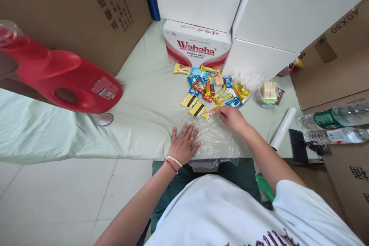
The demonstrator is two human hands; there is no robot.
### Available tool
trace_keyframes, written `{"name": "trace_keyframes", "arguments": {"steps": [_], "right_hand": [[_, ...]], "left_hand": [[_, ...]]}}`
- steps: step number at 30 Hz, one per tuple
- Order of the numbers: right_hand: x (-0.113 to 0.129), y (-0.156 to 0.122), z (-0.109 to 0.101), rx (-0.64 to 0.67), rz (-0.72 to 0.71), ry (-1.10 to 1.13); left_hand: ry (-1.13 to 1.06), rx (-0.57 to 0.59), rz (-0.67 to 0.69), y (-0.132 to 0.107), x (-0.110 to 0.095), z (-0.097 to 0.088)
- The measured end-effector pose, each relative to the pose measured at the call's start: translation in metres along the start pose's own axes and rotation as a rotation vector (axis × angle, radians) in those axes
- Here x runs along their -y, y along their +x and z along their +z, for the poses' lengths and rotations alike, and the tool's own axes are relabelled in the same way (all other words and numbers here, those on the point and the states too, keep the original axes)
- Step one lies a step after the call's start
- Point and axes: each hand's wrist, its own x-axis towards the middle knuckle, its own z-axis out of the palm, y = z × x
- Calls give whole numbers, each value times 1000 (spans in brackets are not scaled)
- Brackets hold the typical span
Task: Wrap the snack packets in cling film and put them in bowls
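A sheet of clear plastic wrap (215, 140) lies crumpled on the pale green cloth (138, 100) in front of me. My left hand (184, 144) rests flat on its left edge, fingers spread. My right hand (232, 117) reaches to the sheet's far edge, fingers curled and pinching a long orange-yellow wrapped sweet (211, 112). Just beyond lies a pile of several wrapped snacks (211, 86) in yellow, blue and orange wrappers.
A red detergent jug (62, 75) lies on its side at the left, its cap (104, 119) beside it. A Wahaha box (197, 44) and white boxes stand behind. At right: a bowl of snacks (269, 92), a wrap roll (284, 127), a phone (294, 146), two water bottles (336, 117).
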Motion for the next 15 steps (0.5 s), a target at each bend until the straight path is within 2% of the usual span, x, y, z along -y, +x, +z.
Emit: {"name": "trace_keyframes", "arguments": {"steps": [2,4,7,10,15], "right_hand": [[20,40,11,86,-154,-87],[34,72,23,226,-340,-222],[40,96,34,404,-543,-424],[34,98,33,436,-528,-541],[24,96,7,383,-377,-567]], "left_hand": [[9,-3,-5,0,0,0],[17,-7,-10,0,-1,-1],[24,-16,-23,0,-1,-2],[20,-23,-27,-1,-1,-3],[3,-48,-23,-1,0,-2]]}}
